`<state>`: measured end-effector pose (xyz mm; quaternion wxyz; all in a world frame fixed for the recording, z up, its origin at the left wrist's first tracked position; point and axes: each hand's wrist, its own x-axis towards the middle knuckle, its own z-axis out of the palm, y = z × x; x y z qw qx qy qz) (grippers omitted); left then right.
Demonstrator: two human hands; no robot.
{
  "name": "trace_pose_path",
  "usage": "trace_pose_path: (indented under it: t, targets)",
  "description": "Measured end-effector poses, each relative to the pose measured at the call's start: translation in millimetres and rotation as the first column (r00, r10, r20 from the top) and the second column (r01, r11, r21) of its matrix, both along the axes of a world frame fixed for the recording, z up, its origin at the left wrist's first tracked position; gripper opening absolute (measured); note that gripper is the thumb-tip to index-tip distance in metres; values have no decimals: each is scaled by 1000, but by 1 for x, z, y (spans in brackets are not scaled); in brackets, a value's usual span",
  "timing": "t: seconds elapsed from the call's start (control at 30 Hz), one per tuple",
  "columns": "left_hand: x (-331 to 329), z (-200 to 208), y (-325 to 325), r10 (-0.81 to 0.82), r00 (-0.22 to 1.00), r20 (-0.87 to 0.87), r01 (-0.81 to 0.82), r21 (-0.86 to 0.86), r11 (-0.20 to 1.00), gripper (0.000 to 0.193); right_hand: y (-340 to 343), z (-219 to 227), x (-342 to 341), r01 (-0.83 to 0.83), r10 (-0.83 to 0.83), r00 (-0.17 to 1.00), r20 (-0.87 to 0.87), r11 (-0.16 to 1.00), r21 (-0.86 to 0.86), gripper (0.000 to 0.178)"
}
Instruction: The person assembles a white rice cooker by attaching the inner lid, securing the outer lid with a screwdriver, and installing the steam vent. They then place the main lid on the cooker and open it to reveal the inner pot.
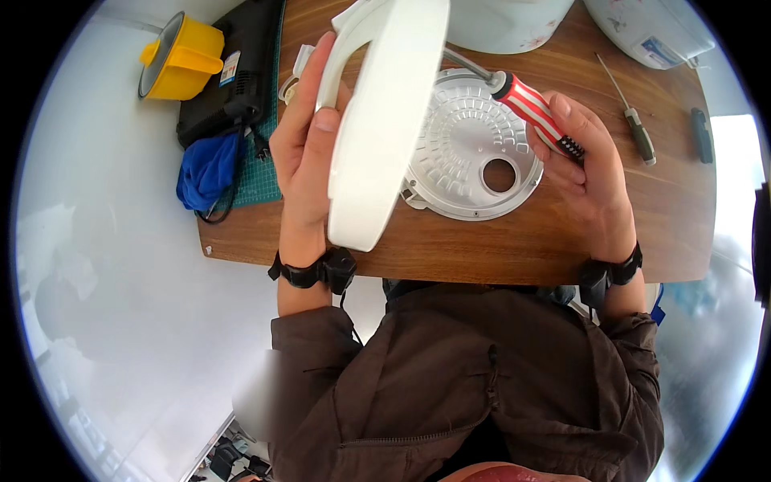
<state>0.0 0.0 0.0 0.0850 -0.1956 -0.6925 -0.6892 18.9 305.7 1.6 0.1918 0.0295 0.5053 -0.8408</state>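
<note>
My left hand (pixel 307 136) grips a white plastic cover (pixel 389 128) by its open inner rim and holds it on edge above the table. In my right hand (pixel 588 153) is a screwdriver (pixel 530 108) with a red, white and black handle. Its metal shaft points up and left toward the cover, which hides the tip. Between the hands, a round silver metal plate (pixel 458 173) lies on the table, with embossed marks and one round hole. The cover hides the plate's left part.
A wooden table (pixel 658 209) carries a second screwdriver (pixel 634 120) and a dark tool handle (pixel 701 135) at the right. Two pale pots (pixel 506 24) stand at the back. A yellow pot (pixel 189 60), black device (pixel 241 88), blue cloth (pixel 207 170) and green cutting mat (pixel 259 181) are left.
</note>
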Motion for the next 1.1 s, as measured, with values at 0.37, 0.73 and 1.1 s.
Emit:
trace_pose_path:
  t: [0.37, 0.73, 1.1]
  targets:
    - [-23, 1, -24, 338, 934, -113, -311, 203, 928, 53, 35, -3, -8, 213, -204, 967, -152, 976, 48, 48]
    - [-32, -22, -52, 409, 913, 5, -314, 650, 692, 50, 112, -17, 6, 574, 133, 757, -640, 332, 749, 29]
    - [-31, -32, -56, 388, 921, 6, -268, 735, 623, 48, 98, -50, 5, 605, 300, 743, -598, 82, 792, 34]
